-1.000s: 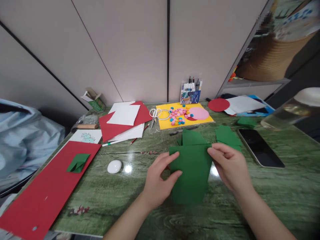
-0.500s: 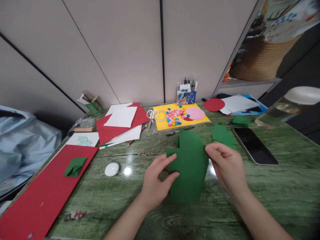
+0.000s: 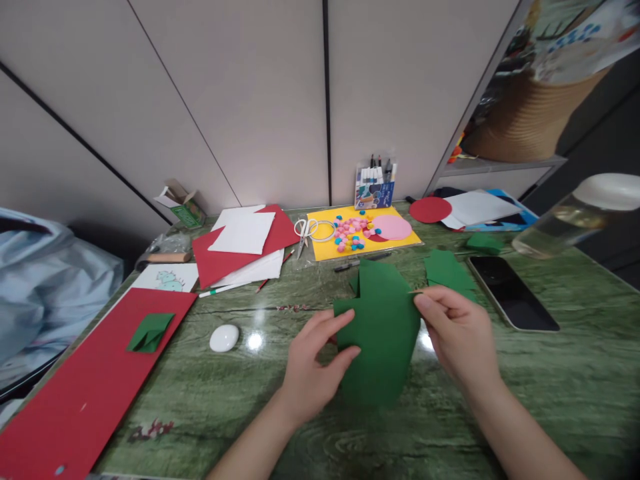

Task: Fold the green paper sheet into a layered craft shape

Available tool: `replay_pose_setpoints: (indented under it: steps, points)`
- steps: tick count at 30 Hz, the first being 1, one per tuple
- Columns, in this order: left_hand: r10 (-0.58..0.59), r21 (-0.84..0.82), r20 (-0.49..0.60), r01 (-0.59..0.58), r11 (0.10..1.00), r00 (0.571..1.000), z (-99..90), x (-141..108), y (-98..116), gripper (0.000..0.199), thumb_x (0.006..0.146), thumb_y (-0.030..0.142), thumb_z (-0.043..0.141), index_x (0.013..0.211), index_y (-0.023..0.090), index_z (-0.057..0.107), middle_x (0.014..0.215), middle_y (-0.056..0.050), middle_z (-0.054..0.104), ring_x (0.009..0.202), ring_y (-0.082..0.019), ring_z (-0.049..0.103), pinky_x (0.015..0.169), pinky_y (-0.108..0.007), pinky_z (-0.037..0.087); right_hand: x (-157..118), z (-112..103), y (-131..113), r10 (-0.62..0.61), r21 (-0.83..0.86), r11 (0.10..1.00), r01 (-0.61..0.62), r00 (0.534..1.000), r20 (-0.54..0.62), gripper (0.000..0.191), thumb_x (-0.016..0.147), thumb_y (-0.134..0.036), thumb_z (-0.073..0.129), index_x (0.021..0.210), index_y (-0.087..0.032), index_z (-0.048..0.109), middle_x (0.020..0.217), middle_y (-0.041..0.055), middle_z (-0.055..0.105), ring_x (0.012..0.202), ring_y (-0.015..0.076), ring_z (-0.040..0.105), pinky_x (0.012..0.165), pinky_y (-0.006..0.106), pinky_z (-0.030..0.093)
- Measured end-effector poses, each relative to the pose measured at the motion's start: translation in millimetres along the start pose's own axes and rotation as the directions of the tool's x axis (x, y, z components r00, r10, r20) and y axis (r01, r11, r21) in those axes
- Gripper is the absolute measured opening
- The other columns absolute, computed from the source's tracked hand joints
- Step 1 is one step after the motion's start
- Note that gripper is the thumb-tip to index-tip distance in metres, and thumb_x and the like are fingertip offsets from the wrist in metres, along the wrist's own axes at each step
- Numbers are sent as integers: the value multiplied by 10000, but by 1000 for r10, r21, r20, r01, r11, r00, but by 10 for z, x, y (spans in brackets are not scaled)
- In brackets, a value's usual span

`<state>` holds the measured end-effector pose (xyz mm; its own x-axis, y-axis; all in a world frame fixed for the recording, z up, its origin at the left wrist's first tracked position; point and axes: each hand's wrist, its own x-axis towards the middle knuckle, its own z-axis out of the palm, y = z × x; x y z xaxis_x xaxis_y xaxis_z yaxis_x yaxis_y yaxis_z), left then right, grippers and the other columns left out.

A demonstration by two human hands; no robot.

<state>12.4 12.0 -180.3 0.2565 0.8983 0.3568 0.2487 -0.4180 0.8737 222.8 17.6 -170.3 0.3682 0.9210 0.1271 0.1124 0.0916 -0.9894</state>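
Observation:
A large sheet of green paper [image 3: 380, 340], notched at its top left and with a folded piece behind, is held up above the table. My left hand [image 3: 315, 363] grips its left edge, with thumb and a finger on the front and the other fingers hidden behind. At the upper right edge, my right hand [image 3: 457, 327] is closed in a pinch on the paper. A thin tan sliver shows at those fingertips; I cannot make out what it is. Beyond the right hand lie smaller green paper pieces [image 3: 447, 270], beside a phone [image 3: 513, 292].
Yellow paper [image 3: 323, 250] with small coloured balls [image 3: 350, 233] and scissors [image 3: 303, 237] lie at the back. Red and white sheets [image 3: 243, 233] are at back left. A long red sheet [image 3: 90, 380] bears folded green paper [image 3: 150, 332]. A lidded bottle [image 3: 550, 230] stands right.
My right fingertips have shifted slightly right at the paper's edge, and a thin tan sliver now shows there. The left hand's hold looks the same.

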Motion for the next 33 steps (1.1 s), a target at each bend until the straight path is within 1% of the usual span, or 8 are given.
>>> replay_pose_setpoints:
  steps: [4, 7, 9, 12, 14, 21, 28, 33]
  points:
    - [15, -10, -2, -15, 1000, 1000, 1, -1, 3, 485, 770, 146, 641, 1202, 348, 555, 1052, -25, 570, 916, -152, 547, 737, -219, 487, 5, -7, 7, -26, -4, 1000, 26, 1000, 6, 226, 736, -420, 637, 688, -201, 668, 555, 1, 586, 530, 147, 505, 486, 261, 391]
    - [15, -18, 5, -15, 1000, 1000, -5, 2, 9, 492, 770, 139, 639, 1206, 348, 550, 1049, -24, 568, 914, -151, 548, 733, -218, 492, 10, -8, -6, -33, 10, 999, 32, 999, 34, 221, 753, -417, 624, 754, -204, 685, 604, 10, 614, 563, 154, 529, 502, 261, 405]
    - [8, -11, 14, -8, 1000, 1000, -10, 5, 17, 495, 768, 132, 639, 1205, 349, 550, 1050, -21, 566, 910, -147, 549, 734, -216, 493, 10, -5, -8, -19, 15, 1000, 18, 998, 65, 214, 753, -407, 627, 794, -208, 693, 590, 6, 609, 550, 152, 525, 494, 261, 402]
    - [12, 0, 24, -12, 1000, 1000, -13, 9, 30, 500, 768, 121, 637, 1202, 354, 548, 1064, -15, 570, 933, -144, 548, 743, -208, 489, 7, 2, 11, -1, 10, 1000, 1, 998, 71, 191, 727, -392, 655, 733, -204, 687, 527, -10, 571, 501, 138, 493, 472, 258, 384]
    - [18, 0, 28, -18, 1000, 999, -12, 10, 36, 506, 770, 117, 633, 1205, 359, 542, 1082, -11, 573, 951, -144, 546, 749, -204, 487, 5, 5, 26, 2, 1, 1000, -2, 999, 52, 194, 718, -386, 664, 680, -196, 672, 518, -11, 559, 495, 133, 478, 469, 257, 376]
    - [18, 4, 28, -18, 1000, 999, -10, 14, 31, 493, 773, 128, 634, 1202, 355, 545, 1074, -12, 582, 939, -145, 544, 736, -203, 486, 0, 9, 24, 7, -11, 1000, -6, 999, 34, 221, 709, -372, 670, 601, -188, 614, 478, -35, 468, 467, 105, 398, 451, 241, 329]
    - [29, 6, 23, -29, 1000, 999, -14, 1, 25, 493, 772, 130, 637, 1203, 350, 546, 1056, -14, 585, 921, -143, 544, 735, -204, 484, 3, 17, 21, 19, 6, 1000, -20, 999, 51, 279, 702, -404, 668, 555, -189, 567, 473, -42, 413, 458, 99, 353, 448, 246, 294]
    - [27, 7, 20, -27, 1000, 999, -4, -7, 16, 496, 774, 132, 635, 1205, 358, 542, 1053, -13, 580, 914, -142, 543, 738, -208, 484, -7, 13, 34, 12, -13, 1000, -11, 999, 30, 278, 704, -392, 675, 554, -190, 557, 479, -49, 370, 468, 96, 309, 448, 247, 250]
